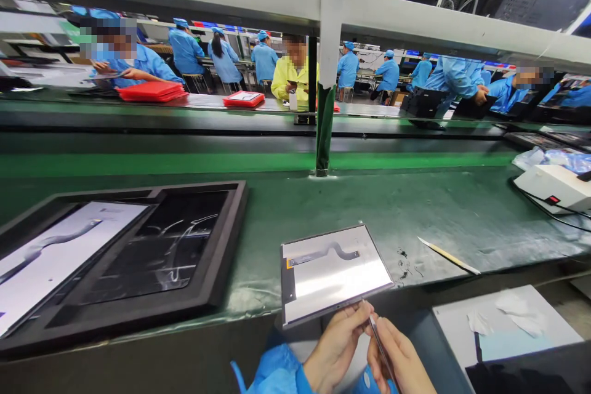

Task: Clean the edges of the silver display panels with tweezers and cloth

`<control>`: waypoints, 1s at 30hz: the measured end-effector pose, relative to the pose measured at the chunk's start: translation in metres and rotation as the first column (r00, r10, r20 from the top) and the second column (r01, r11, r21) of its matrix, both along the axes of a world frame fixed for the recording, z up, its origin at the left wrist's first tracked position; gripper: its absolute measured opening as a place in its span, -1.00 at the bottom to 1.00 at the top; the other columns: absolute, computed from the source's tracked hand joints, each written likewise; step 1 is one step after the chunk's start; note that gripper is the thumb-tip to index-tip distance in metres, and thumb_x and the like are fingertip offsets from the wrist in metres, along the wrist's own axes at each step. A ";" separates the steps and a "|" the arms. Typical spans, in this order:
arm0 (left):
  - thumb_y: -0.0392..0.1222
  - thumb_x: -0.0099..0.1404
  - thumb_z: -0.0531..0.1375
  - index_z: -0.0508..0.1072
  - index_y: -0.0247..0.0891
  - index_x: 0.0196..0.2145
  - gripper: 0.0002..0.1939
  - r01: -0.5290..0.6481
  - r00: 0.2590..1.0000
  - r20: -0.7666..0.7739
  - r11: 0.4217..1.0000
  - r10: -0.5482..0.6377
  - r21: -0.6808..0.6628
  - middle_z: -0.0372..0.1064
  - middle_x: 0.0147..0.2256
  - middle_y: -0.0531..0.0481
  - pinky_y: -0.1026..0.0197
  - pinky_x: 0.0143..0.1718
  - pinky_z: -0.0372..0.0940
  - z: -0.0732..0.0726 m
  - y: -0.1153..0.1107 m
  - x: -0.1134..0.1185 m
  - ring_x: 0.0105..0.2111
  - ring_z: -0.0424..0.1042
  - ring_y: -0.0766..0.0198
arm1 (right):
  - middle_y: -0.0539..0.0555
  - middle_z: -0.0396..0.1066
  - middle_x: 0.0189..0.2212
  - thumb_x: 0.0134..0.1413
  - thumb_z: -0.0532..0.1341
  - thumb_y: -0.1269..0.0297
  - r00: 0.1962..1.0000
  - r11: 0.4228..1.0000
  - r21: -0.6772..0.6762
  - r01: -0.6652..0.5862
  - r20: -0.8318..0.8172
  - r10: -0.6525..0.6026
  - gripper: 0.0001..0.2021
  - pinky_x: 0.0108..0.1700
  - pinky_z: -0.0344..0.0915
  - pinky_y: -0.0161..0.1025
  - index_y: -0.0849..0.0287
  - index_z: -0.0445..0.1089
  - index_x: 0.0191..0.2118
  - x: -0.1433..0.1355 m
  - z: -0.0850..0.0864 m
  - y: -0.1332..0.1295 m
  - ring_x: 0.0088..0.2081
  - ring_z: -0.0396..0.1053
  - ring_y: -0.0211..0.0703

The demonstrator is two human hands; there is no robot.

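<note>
At the bench (369,197), your left hand (338,337) pinches the screen (341,277), apparently steadying it; your right hand (398,354) clasps a tool (380,343).

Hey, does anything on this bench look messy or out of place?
Yes: dark specks on the green bench, between the flat panel and the slim pointed tool. They look like stray debris or marks.

The panel (339,274) has a smooth, mirror-shiny, metal-looking back, with a matt plastic-looking ribbon cable (310,256) on it. The green table (378,200) is slick and glossy, kinda rubbery. Tray (229,234) looks like matt dark foam, and the black sheet (159,249) in it is super glossy, glass-like. Blue sleeve (280,370): wrinkly cloth.
</note>
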State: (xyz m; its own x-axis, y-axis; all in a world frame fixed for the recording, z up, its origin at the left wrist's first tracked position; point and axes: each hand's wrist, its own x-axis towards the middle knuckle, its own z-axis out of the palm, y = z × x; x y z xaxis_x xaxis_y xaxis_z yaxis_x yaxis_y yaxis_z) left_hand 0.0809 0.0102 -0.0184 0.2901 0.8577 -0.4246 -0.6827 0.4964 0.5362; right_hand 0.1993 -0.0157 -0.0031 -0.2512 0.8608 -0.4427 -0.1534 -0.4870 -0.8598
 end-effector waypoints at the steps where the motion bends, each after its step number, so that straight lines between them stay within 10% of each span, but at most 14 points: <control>1: 0.07 -0.16 0.55 0.54 -0.39 -0.53 -0.53 -0.008 1.000 -0.004 1.000 0.008 -0.001 0.39 -0.50 -0.03 0.24 -0.27 0.19 -0.001 0.000 0.002 -0.45 0.32 0.31 | -0.10 0.31 -0.74 -0.12 0.26 -0.40 1.000 1.000 0.019 0.008 0.029 -0.008 -0.40 -0.69 0.01 -0.42 0.13 0.25 -0.46 0.001 -0.001 -0.001 -0.76 0.11 -0.41; 24: 0.04 -0.18 0.56 0.62 -0.38 -0.33 -0.47 -0.029 0.999 0.041 1.000 0.029 -0.010 0.47 -0.40 -0.08 0.22 -0.24 0.20 0.001 -0.007 -0.002 -0.48 0.30 0.36 | -0.14 0.16 -0.83 -0.08 0.29 -0.34 0.999 1.000 0.002 -0.003 -0.035 0.003 -0.41 -0.65 -0.10 -0.43 0.20 0.33 -0.49 0.003 -0.005 0.003 -0.77 -0.07 -0.48; 30: 0.08 -0.17 0.55 0.56 -0.37 -0.54 -0.54 -0.054 0.999 0.010 0.999 0.054 -0.002 0.42 -0.48 -0.06 0.22 -0.22 0.20 0.001 -0.006 0.002 -0.40 0.34 0.27 | -0.11 0.31 -0.76 -0.13 0.32 -0.35 0.999 0.999 0.046 -0.023 0.038 0.021 -0.42 -0.69 -0.15 -0.45 0.13 0.22 -0.46 0.004 -0.010 0.003 -0.79 -0.02 -0.48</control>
